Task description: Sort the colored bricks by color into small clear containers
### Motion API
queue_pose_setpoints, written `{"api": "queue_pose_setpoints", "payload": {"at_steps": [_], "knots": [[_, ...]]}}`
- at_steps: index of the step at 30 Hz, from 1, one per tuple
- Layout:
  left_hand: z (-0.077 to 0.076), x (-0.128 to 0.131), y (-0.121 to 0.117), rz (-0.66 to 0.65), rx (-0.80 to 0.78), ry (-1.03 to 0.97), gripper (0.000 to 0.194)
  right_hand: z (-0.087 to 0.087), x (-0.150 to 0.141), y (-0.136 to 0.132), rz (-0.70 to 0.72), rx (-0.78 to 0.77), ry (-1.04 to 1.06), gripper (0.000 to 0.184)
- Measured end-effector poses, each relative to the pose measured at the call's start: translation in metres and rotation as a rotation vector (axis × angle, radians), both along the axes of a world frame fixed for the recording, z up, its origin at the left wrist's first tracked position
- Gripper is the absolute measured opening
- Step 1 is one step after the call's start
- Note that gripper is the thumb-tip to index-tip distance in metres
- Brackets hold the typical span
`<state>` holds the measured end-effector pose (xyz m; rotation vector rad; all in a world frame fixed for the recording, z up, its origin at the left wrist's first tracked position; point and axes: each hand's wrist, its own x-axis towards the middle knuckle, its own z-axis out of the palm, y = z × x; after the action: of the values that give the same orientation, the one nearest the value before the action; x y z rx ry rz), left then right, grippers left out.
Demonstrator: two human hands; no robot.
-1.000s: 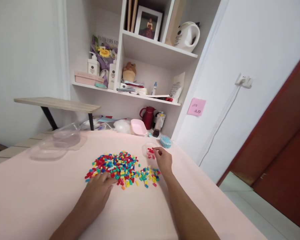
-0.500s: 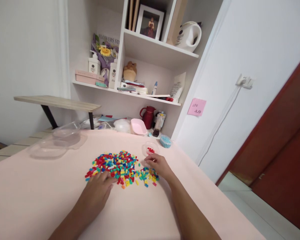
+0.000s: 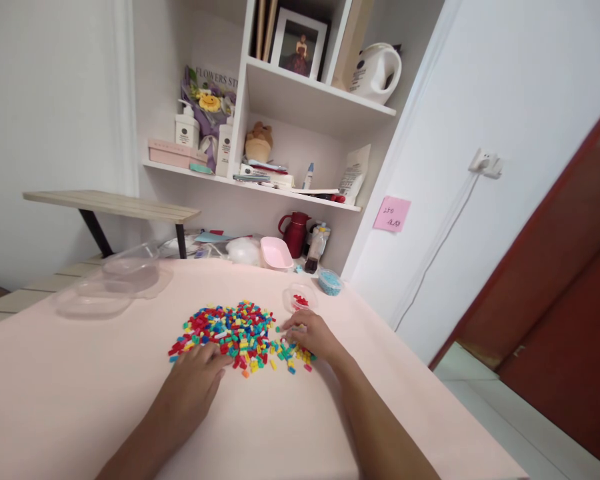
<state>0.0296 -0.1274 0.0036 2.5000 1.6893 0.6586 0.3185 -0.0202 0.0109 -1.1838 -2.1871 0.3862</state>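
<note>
Fingers [image 3: 294, 319] of right hand [image 3: 316, 335] bend narrowly above the loose pile of small multicoloured plastic bricks [image 3: 235, 328], long axis left-to-right on pink tabletop [image 3: 270, 420]; left hand [image 3: 195, 373] is at near edge; any grip, cannot tell.

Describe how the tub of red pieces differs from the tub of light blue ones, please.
The red tub holds a small heap, while the blue tub looks well filled. The red tub is close to the right hand; the blue tub is farther from it. Both are small, clear tubs.
</note>
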Motion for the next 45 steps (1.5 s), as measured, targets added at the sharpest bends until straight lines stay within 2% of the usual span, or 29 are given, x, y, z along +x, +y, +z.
{"api": "queue_pose_setpoints", "payload": {"at_steps": [3, 7, 11, 16, 21, 24, 28, 31, 35, 38, 41, 45], "knots": [[0.001, 0.001, -0.001, 0.008, -0.009, 0.002, 0.037, 0.000, -0.006, -0.003, 0.047, 0.000, -0.064, 0.017], [0.000, 0.001, 0.000, 0.003, -0.019, 0.010, 0.038, -0.002, -0.013, -0.005, 0.008, 0.021, -0.140, 0.019], [0.000, 0.000, 0.000, 0.005, -0.030, 0.018, 0.039, -0.002, -0.014, -0.003, -0.046, 0.005, -0.140, 0.012], [0.004, 0.002, -0.001, 0.006, -0.043, 0.025, 0.038, -0.001, -0.006, 0.001, -0.173, -0.057, 0.008, 0.007], [0.005, 0.003, -0.002, 0.008, -0.051, 0.031, 0.038, -0.002, 0.002, 0.002, -0.256, -0.019, 0.247, 0.008], [0.003, 0.002, -0.001, 0.001, -0.039, 0.021, 0.038, -0.002, 0.005, 0.008, -0.324, 0.025, 0.335, 0.016], [0.000, 0.001, 0.000, -0.002, -0.030, 0.020, 0.037, 0.000, 0.011, 0.023, -0.486, 0.157, 0.465, 0.029], [-0.001, 0.000, 0.001, 0.002, -0.028, 0.019, 0.038, 0.001, 0.017, 0.031, -0.520, 0.176, 0.543, 0.037], [-0.003, -0.001, 0.002, -0.001, -0.024, 0.008, 0.037, 0.003, 0.021, 0.025, -0.480, 0.130, 0.657, 0.039], [-0.005, -0.001, 0.003, -0.004, -0.020, -0.003, 0.037, 0.008, 0.017, 0.011, -0.366, 0.080, 0.642, 0.035], [-0.004, -0.001, 0.003, -0.004, -0.020, -0.003, 0.037, 0.012, 0.005, -0.002, -0.139, -0.028, 0.483, 0.027], [-0.002, -0.001, 0.001, 0.000, -0.020, 0.011, 0.038, 0.011, -0.013, -0.015, 0.224, -0.136, 0.147, 0.018]]}}
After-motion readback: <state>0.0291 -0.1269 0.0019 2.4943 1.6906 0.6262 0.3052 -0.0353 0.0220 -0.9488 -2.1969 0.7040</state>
